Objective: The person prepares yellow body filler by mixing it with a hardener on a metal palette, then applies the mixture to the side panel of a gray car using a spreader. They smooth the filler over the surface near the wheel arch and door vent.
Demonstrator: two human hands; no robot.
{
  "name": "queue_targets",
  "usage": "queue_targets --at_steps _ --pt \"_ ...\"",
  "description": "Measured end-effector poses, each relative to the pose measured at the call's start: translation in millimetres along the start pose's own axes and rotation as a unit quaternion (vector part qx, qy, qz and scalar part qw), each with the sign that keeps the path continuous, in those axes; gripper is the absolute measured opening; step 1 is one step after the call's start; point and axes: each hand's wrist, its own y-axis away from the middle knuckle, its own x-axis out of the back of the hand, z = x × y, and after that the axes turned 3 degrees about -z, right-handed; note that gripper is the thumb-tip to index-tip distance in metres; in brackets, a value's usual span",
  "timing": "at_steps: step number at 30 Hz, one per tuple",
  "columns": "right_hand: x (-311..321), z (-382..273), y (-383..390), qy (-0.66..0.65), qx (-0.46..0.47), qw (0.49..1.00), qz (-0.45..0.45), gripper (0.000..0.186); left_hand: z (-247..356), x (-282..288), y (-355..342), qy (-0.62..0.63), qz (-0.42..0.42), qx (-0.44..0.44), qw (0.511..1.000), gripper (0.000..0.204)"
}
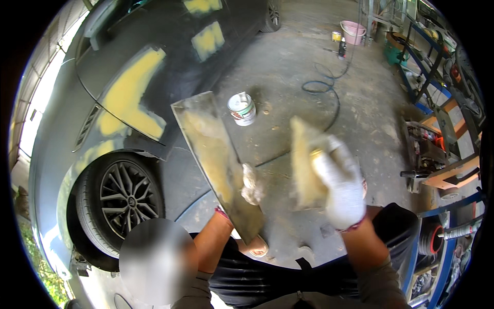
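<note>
Left of the left fingers [250,186] extends the board [208,144]; past it stand the wheel [131,202] and car [180,77]. Ahead, on the floor [288,72], sits the can [242,110]. The spreader [303,167] is in the right fingers [324,170], with the bucket [353,33] far ahead.

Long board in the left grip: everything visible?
The long board is flat, narrow and dull grey, perhaps metal. Yellowish smears streak much of its face; the lower end is darker. It slants from upper left to lower right in view, above the floor, with the gloved left grip at its right edge.
</note>
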Motion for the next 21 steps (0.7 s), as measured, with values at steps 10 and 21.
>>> queue_targets --at_steps 10,21 --pt "-39.5 68.1 -17.4 -0.085 -0.071 0.994 0.021 0.036 -20.5 37.3 -9.0 -0.142 0.035 0.057 0.988 0.047" --pt "-27.0 91.5 14.9 -0.120 -0.135 0.984 0.004 0.048 -21.1 -12.6 -6.6 -0.478 0.055 0.065 0.874 0.046"
